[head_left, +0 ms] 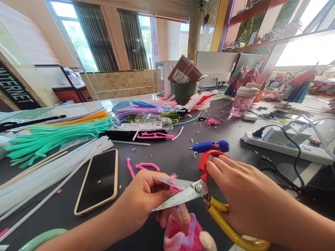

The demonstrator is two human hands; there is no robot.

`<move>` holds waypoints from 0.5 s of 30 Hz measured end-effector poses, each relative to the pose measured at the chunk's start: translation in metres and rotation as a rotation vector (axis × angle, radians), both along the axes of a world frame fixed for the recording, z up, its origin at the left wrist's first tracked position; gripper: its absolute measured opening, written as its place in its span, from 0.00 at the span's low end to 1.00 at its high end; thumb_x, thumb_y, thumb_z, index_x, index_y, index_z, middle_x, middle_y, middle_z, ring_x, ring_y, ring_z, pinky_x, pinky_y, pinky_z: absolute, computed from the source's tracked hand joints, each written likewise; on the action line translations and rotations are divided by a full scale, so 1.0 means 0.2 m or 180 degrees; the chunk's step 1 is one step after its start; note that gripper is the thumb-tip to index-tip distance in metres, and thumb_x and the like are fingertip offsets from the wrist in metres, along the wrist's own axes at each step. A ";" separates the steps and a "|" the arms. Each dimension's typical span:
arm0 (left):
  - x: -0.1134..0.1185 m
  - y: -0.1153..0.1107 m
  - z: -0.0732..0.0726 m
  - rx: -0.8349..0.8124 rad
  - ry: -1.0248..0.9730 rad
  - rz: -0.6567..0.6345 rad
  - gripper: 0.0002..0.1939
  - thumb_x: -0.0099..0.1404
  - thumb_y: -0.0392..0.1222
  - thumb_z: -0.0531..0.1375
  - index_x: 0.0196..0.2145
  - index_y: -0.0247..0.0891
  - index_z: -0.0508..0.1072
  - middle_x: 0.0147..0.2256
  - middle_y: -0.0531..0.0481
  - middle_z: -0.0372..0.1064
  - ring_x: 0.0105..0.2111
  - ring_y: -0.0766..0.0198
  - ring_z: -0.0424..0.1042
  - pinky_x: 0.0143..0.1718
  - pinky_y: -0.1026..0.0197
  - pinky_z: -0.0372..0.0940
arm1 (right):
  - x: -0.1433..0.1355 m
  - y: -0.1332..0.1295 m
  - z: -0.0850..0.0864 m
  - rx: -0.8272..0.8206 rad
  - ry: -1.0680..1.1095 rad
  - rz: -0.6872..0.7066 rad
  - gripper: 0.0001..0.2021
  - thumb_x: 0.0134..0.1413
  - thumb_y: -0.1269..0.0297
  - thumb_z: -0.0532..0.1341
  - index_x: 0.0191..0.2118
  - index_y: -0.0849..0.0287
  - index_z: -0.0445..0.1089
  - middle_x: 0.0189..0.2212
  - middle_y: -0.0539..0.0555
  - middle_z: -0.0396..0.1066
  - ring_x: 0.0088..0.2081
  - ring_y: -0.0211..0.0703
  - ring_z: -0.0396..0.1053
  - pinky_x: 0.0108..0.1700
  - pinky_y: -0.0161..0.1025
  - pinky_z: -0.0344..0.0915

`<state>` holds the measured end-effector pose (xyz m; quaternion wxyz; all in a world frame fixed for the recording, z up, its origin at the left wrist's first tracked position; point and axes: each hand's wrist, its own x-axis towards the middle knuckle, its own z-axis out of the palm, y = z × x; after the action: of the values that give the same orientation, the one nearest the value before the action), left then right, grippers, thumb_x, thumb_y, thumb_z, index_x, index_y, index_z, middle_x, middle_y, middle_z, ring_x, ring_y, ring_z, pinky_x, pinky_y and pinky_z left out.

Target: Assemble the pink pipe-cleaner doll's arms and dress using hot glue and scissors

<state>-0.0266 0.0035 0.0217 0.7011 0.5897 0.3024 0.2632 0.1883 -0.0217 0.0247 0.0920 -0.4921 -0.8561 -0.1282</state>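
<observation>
My right hand (238,184) grips a pair of scissors (183,197) with one red and one yellow handle. Its blades are apart, with a pink fuzzy pipe cleaner piece (176,188) between them. My left hand (148,197) is closed on that pink piece, fingers partly hidden behind the blades. Just below the blades is a small pipe cleaner figure (183,232) in pink and lavender with beige parts, cut off by the bottom edge. Whether my left fingers also hold the figure is hidden. Loose pink pipe cleaner pieces (130,168) lie beyond my left hand.
A phone (96,181) lies left of my left hand, by bundles of white (57,174) and green pipe cleaners (60,137). A blue pen-shaped tool (209,146) rests beyond the scissors. To the right are a power strip (285,146) with cables and a pink bottle (243,99).
</observation>
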 end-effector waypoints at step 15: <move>0.00 0.00 -0.01 -0.0389 -0.0087 0.0319 0.17 0.48 0.50 0.69 0.19 0.33 0.70 0.11 0.56 0.61 0.10 0.74 0.57 0.14 0.69 0.48 | 0.03 0.01 0.00 -0.0138 0.0156 -0.0102 0.04 0.43 0.64 0.56 0.23 0.55 0.60 0.20 0.50 0.71 0.21 0.48 0.70 0.20 0.40 0.59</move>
<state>-0.0261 0.0031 0.0193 0.7258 0.5263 0.3375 0.2870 0.1950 -0.0190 0.0237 0.1002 -0.5106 -0.8482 -0.0991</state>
